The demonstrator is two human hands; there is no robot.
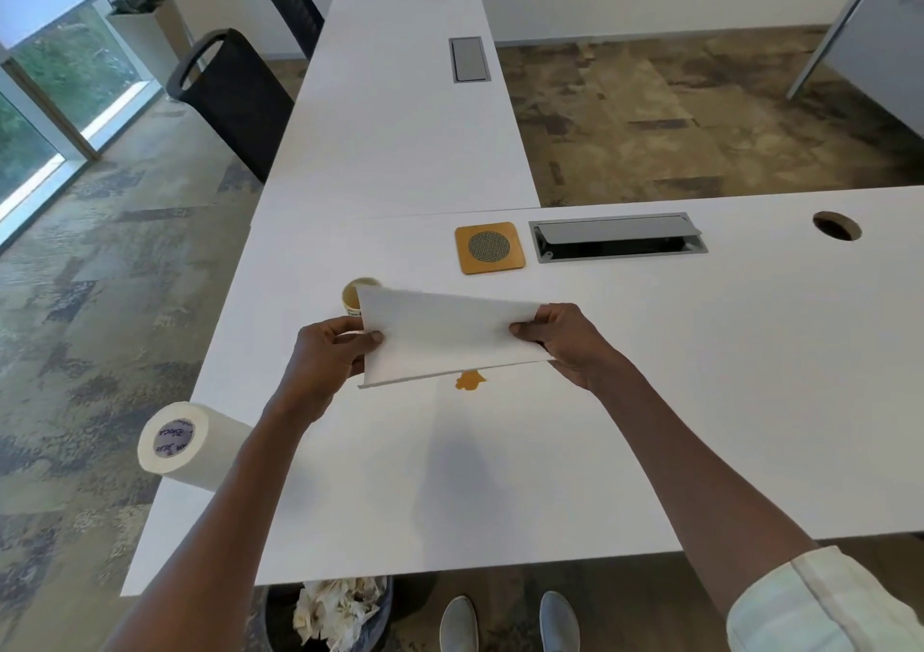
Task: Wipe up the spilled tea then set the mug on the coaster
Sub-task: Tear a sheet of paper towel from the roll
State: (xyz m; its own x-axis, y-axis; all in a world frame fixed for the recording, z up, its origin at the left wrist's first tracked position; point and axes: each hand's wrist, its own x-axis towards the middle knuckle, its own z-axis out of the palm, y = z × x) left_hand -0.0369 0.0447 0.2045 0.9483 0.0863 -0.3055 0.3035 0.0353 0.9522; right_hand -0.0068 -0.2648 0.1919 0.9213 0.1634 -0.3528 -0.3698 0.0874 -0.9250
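Note:
A white folded paper towel sheet [445, 336] hangs above the white table [700, 401], held at both ends. My left hand [330, 351] pinches its left edge and my right hand [560, 341] pinches its right edge. Just below the sheet's lower edge, a small amber tea spill [470, 380] lies on the table. The mug [356, 296], pale with tea inside, stands behind the sheet's top left corner and is partly hidden by it. A square orange coaster [490, 247] with a round mesh centre lies farther back.
A paper towel roll [175, 444] lies on its side at the table's left edge. An open cable hatch [617, 237] sits right of the coaster, a round cable hole [836, 225] beyond it. A bin of crumpled paper [340, 611] stands under the table's front edge.

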